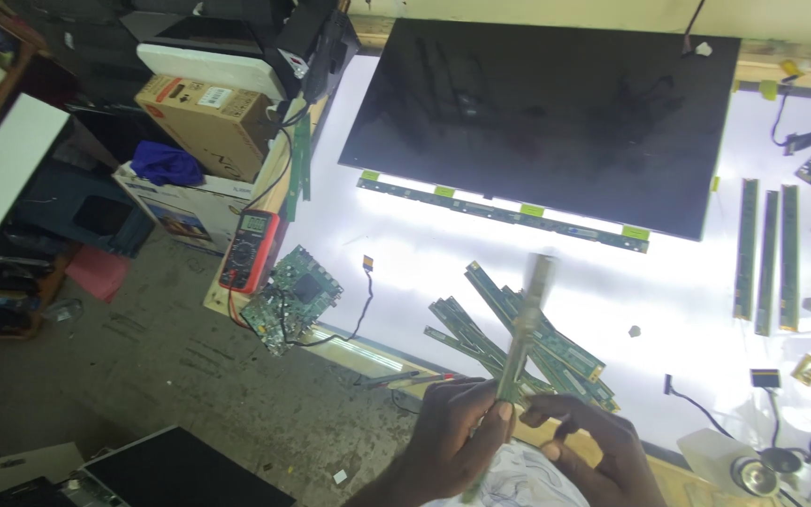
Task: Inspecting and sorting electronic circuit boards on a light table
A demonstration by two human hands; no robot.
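The left hand (457,427) is pinched shut on a long thin circuit strip (526,324), holding it upright above the near edge of the lit bench (424,253), as if to inspect it. The right hand (589,441), fingers curled, steadies its lower end. More strips (481,333) lie fanned beneath.

near edge: both hands, left hand (452,427) and right hand (584,441), sit low at the table's front, pinching a blurry narrow strip (523,329) that sticks up right over the pile of circuit strips (509,333).
middle: open lit tabletop (405,249) between that pile and the dark screen panel (542,117), so there's decent room to pass there.
left side: pretty cramped, circuit board (291,296) and multimeter (248,249) hang at the edge with a thin cable (366,296) trailing.
right side: three long strips (767,253) lie side by side, small parts scattered near them.
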